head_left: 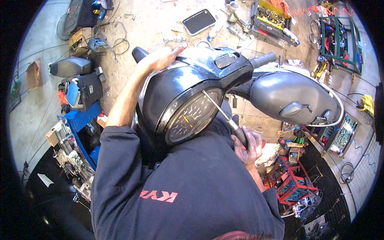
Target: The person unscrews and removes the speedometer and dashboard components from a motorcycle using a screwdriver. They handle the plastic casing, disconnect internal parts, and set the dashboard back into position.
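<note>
A black scooter handlebar cover (172,86) with an oval speedometer (192,116) in it stands in front of my chest. My left hand (166,56) reaches over the far left of this cover and grips its edge, some of the fingers out of sight. In my right hand (250,146) is a screwdriver (225,115) with a dark handle and a long metal shaft. Its shaft slants across the speedometer, and the tip meets the upper rim of the dial where it joins the cover. A handlebar grip (264,60) sticks out at the cover's far right.
Right of the cover is a large dark grey rounded part (288,96). On the workshop floor ahead lie a black tray-like object (199,22) and a yellow toolbox (276,20). A blue cabinet (82,120) is at left; a red rack (294,180) stands at right.
</note>
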